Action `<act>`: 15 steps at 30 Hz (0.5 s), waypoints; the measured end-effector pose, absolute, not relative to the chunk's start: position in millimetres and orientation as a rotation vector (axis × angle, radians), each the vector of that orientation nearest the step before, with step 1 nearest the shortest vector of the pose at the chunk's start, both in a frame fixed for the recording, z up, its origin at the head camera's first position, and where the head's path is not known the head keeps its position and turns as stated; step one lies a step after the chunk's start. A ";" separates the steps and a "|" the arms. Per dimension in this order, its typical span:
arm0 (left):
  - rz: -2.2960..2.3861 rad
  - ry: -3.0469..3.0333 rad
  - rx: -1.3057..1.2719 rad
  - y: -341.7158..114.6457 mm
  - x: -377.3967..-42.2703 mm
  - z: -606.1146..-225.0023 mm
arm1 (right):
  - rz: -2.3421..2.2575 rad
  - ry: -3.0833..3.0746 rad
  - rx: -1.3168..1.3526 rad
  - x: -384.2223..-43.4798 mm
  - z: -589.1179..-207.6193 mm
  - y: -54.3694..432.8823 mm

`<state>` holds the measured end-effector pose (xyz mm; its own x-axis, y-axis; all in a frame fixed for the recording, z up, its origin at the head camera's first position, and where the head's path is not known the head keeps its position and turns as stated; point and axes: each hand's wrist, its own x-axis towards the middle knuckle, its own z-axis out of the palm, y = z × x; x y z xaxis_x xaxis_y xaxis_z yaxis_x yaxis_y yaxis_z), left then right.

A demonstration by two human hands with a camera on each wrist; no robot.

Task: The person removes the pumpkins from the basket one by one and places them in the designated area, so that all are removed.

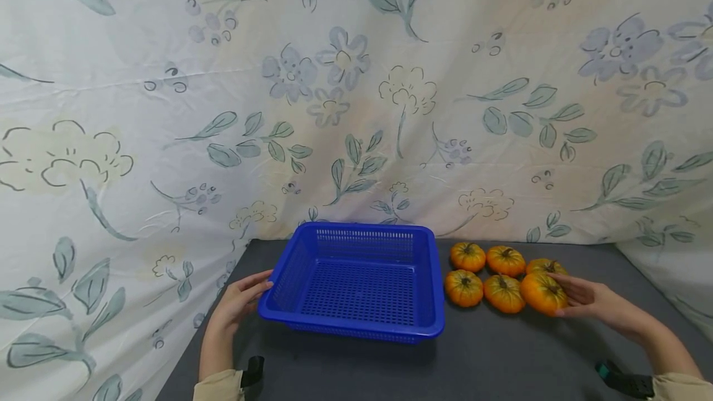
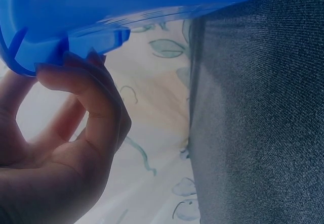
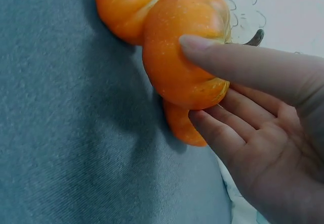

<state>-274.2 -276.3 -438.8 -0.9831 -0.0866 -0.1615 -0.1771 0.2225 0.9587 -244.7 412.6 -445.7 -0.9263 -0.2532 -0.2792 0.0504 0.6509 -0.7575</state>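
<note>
A blue plastic basket (image 1: pixel 356 325) with slotted walls sits at the middle of the table. My left hand (image 1: pixel 239 302) grips its left rim, with the fingertips hooked under the lip in the left wrist view. At the right, my right hand (image 1: pixel 598 305) holds a small orange pumpkin (image 1: pixel 543 294) between thumb and fingers. In the right wrist view, the thumb lies across this pumpkin (image 3: pixel 169 37), and its dark stem points toward the hand. The held pumpkin partly overlaps another pumpkin (image 1: pixel 546 265) behind it.
Several more orange pumpkins (image 1: pixel 464 288) stand in two rows just right of the basket. The dark grey tabletop (image 1: pixel 490 357) runs back to a floral cloth (image 1: pixel 356 110) that hangs behind and along the sides.
</note>
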 end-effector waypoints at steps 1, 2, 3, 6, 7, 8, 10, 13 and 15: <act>1.902 2.394 -0.258 -276.4 -273.9 -438.7 | -1.163 2.505 -0.153 -244.1 -446.3 413.8; 1.909 2.390 -0.258 -276.5 -273.6 -438.4 | -1.165 2.498 -0.146 -243.5 -446.6 414.6; 1.909 2.388 -0.252 -276.8 -273.3 -438.2 | -1.168 2.490 -0.143 -243.0 -446.9 415.4; 1.922 2.383 -0.257 -277.3 -272.7 -437.2 | -1.172 2.478 -0.124 -241.7 -447.9 416.8; 1.921 2.384 -0.251 -277.4 -272.4 -437.0 | -1.171 2.478 -0.120 -241.3 -448.4 417.3; 1.918 2.385 -0.243 -277.6 -272.3 -436.8 | -1.169 2.480 -0.112 -240.9 -449.0 417.7; 1.918 2.384 -0.234 -277.6 -271.8 -436.6 | -1.159 2.484 -0.097 -240.2 -450.7 418.5; 1.912 2.383 -0.220 -277.2 -270.9 -436.9 | -1.124 2.497 -0.069 -239.7 -453.8 419.8; 1.912 2.380 -0.225 -276.9 -271.0 -437.5 | -1.102 2.504 -0.053 -239.7 -456.1 420.4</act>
<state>-271.0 -276.9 -437.5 -0.9860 -0.0635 -0.1543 -0.1643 0.2102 0.9637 -239.7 420.4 -456.1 -0.9183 -0.1928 -0.3458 0.1248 0.6879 -0.7150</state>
